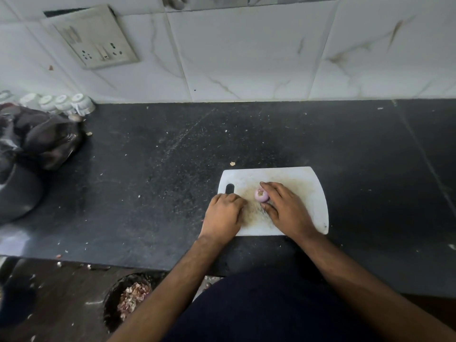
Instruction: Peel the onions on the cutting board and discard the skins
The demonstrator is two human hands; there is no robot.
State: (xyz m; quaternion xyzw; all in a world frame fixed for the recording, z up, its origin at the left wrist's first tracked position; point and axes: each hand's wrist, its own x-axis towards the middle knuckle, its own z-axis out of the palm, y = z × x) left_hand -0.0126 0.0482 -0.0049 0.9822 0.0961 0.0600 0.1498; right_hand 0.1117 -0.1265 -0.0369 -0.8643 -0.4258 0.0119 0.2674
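A white cutting board lies on the black counter. One small, pale purple peeled onion sits on the board's left half. My right hand rests over the board with fingers and thumb cupped around the onion's right side, touching it. My left hand lies fist-like on the board's left edge, fingers curled, just left of the onion; whether it holds skins is hidden. On the floor below the counter edge, a dark bin holds reddish onion skins.
A black plastic bag and a dark pot sit at the counter's left. Several upturned white cups line the wall there. A switch and socket plate hangs on the tiled wall. Small skin flakes dot the counter.
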